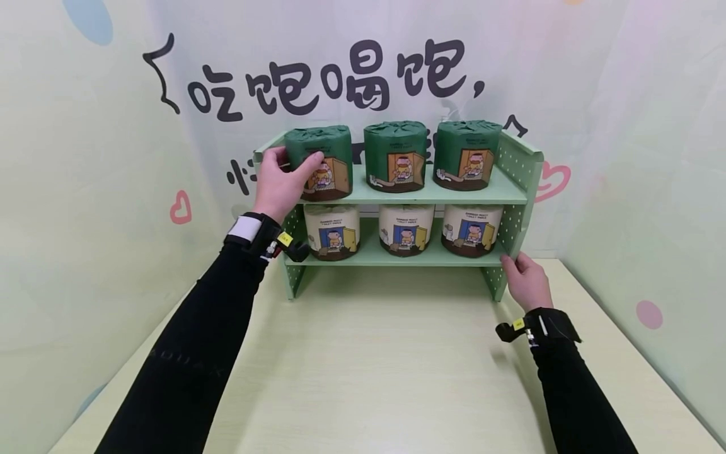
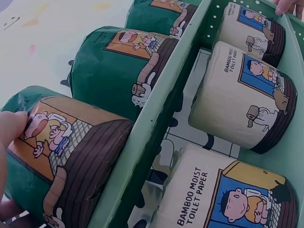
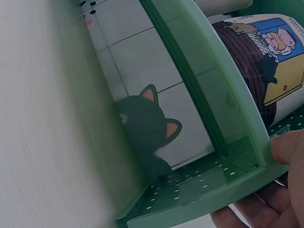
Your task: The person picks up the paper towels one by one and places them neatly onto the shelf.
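Note:
My left hand [image 1: 282,188] grips a green-wrapped toilet paper roll [image 1: 334,161] from its left side, with the thumb across its printed front. The roll is upright at the left end of the upper shelf [image 1: 363,193], close over its front edge. On the right, my right hand [image 1: 527,282] pinches the lower front edge of the green rack's side panel [image 1: 515,221]. In the right wrist view the thumb [image 3: 287,148] lies on the inner side of that panel [image 3: 209,202], fingers outside.
Two more green rolls [image 1: 395,157] [image 1: 467,156] stand on the upper shelf. On the lower shelf [image 1: 368,255] stand three cream-wrapped rolls [image 1: 332,232] [image 1: 406,231] [image 1: 472,231]. The rack rests on a pale table [image 1: 386,366], before a printed wall sheet [image 1: 340,38].

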The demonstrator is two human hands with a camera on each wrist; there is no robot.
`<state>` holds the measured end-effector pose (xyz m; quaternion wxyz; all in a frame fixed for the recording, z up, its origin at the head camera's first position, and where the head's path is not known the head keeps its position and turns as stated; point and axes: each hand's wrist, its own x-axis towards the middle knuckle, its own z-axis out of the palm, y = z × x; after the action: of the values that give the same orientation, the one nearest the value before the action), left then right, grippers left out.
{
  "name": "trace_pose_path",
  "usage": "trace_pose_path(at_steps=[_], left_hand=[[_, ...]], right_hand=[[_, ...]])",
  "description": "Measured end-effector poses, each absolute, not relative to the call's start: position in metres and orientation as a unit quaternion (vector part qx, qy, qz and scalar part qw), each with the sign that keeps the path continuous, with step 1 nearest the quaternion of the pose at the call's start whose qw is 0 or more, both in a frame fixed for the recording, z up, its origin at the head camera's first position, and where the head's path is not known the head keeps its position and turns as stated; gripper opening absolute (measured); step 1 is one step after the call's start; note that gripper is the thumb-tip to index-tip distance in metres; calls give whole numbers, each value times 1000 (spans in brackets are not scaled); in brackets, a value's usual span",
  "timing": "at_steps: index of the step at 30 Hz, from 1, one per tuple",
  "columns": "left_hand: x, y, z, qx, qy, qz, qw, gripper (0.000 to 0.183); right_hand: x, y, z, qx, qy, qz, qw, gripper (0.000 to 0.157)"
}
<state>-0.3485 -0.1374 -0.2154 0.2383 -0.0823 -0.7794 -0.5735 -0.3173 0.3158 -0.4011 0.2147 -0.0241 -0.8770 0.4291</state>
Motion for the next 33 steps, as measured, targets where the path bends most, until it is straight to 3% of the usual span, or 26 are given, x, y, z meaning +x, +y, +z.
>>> trace_pose_path(at_steps=[33], left_hand=[[-365, -130, -211, -67, -818, -517, 241, 87]], right_hand=[[-320, 319, -404, -20, -874, 439, 208, 54]])
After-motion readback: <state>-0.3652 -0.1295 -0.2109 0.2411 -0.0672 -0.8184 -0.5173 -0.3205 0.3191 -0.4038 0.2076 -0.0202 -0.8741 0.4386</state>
